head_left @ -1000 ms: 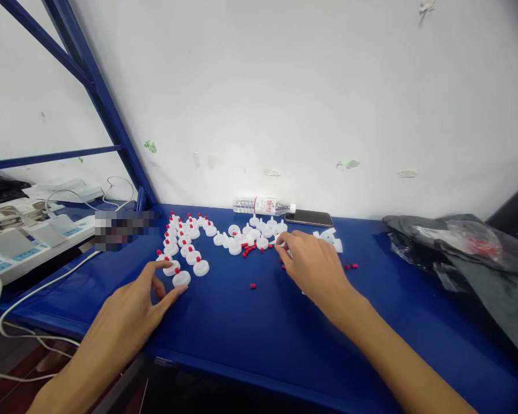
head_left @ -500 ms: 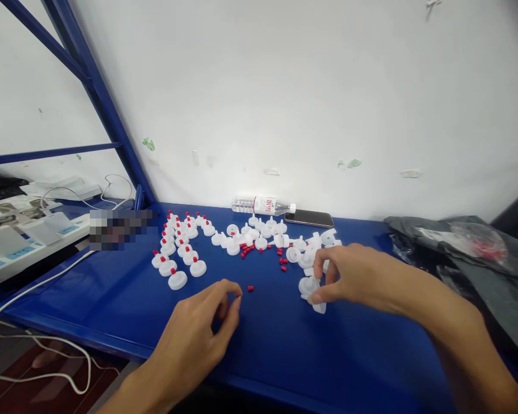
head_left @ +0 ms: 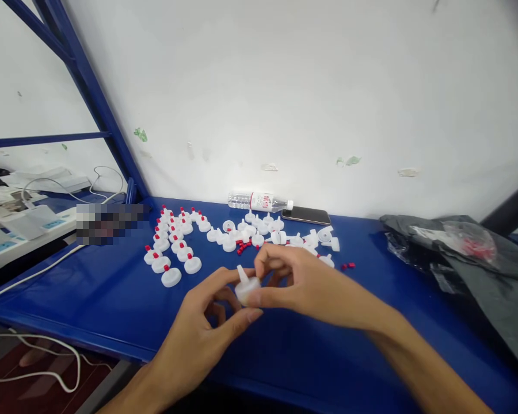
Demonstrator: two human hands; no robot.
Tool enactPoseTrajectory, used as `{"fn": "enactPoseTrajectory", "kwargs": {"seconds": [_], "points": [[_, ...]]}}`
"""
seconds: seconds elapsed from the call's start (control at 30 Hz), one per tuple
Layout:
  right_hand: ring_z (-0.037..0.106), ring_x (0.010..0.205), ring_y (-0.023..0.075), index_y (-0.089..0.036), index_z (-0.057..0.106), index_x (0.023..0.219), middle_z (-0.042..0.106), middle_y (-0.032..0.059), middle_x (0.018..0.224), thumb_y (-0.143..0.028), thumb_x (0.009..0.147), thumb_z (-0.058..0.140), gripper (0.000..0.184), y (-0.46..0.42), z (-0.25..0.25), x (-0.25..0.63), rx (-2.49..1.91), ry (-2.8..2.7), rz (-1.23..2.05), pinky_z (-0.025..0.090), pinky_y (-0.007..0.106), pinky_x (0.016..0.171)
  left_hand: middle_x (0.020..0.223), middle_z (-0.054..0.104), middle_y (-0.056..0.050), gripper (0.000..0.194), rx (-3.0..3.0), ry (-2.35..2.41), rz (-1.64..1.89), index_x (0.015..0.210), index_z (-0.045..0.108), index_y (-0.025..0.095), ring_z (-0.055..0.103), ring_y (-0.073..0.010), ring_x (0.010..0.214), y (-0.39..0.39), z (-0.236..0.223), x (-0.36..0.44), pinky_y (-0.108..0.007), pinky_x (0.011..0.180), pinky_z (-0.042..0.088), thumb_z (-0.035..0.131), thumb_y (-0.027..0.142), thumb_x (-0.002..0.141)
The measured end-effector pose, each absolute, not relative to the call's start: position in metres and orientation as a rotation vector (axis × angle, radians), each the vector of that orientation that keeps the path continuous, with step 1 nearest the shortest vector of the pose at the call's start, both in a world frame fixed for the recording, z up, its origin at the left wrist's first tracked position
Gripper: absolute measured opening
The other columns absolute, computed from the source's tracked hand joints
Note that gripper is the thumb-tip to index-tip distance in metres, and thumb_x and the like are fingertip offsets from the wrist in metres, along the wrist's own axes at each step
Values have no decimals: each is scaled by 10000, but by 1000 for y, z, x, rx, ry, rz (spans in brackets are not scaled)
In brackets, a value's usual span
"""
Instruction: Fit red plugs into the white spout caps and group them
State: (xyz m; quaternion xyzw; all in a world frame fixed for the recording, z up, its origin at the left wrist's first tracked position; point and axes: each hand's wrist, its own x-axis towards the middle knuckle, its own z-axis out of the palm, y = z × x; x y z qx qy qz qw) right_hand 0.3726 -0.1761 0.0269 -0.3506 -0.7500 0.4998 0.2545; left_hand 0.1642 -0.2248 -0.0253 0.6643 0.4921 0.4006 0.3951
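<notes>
Pinched between the thumb and fingers of my right hand (head_left: 315, 284) is a white nozzle cap (head_left: 247, 288), its thin spout pointing up with no red tip on it. My left hand (head_left: 201, 322) is curved around the cap from the left, thumb and forefinger apart; whether it touches the cap is unclear. Rows of white nozzle caps with red tips (head_left: 171, 278) stand at the left. Beyond my hands lies a cluster of untipped white nozzle caps (head_left: 263, 226), with small red tips (head_left: 243, 247) loose in front. Two more red tips (head_left: 348, 265) lie to the right.
A clear bottle (head_left: 261, 202) lies by the wall next to a phone (head_left: 306, 215). Dark plastic bags (head_left: 449, 253) cover the right side of the blue table (head_left: 112, 287). Power strips (head_left: 30, 230) and white cables run along the left, beside a blue metal frame (head_left: 99, 103).
My right hand has moved left from the right-hand pile, bringing a white nozzle cap to my left hand. The left hand has shifted slightly right and up. The view has turned slightly.
</notes>
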Motion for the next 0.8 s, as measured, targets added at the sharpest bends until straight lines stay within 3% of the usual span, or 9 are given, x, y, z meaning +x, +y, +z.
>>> {"fn": "enactPoseTrajectory", "kwargs": {"seconds": [0.1,0.2,0.27,0.43,0.53,0.67,0.8], "points": [[675,772,143,-219,578,905,698,-14,836,-433,912,691,242,-177,19,359,-839,-1964,1522,457,225,628,782,679,10,268,1586,1212,1103,939,690,207,615,-131,664,-219,-17,159,-203,547,449,725,465,872],[692,730,137,-221,601,957,705,-11,836,-453,994,571,237,-175,12,354,-864,-1950,1428,452,228,592,631,646,26,320,1576,1298,1124,852,678,185,483,-81,474,-210,-14,150,-191,434,349,682,502,895],[674,687,125,-225,624,961,709,-23,830,-399,1004,570,188,-172,4,351,-968,-1994,1199,462,244,623,611,655,19,348,1576,1355,1098,903,691,173,421,-67,412,-205,-15,143,-193,397,305,641,517,922],[672,820,189,-260,708,1009,724,1,956,-313,905,729,118,-163,-25,344,-1271,-2311,584,435,302,684,842,677,-20,391,1394,1256,1131,1171,648,180,604,-119,532,-195,-21,136,-183,370,363,643,483,923],[686,855,201,-246,716,950,710,10,961,-263,946,678,41,-161,-35,342,-1292,-2414,434,426,307,684,885,642,-18,348,1202,1185,1119,1190,656,173,583,-98,580,-193,-23,136,-159,381,364,666,382,913],[702,814,190,-244,709,940,739,-13,915,-220,949,668,48,-161,-32,344,-1210,-2366,463,451,299,678,928,626,-20,360,1060,1063,1119,1191,682,171,585,-100,645,-195,-23,135,-159,417,395,694,223,834],[702,649,131,-236,718,907,751,-40,814,-212,937,668,62,-160,-19,347,-1099,-2043,834,518,257,657,811,655,-28,432,1150,1147,1055,1200,686,130,566,-115,616,-194,-26,137,-172,417,411,770,325,824]]}}
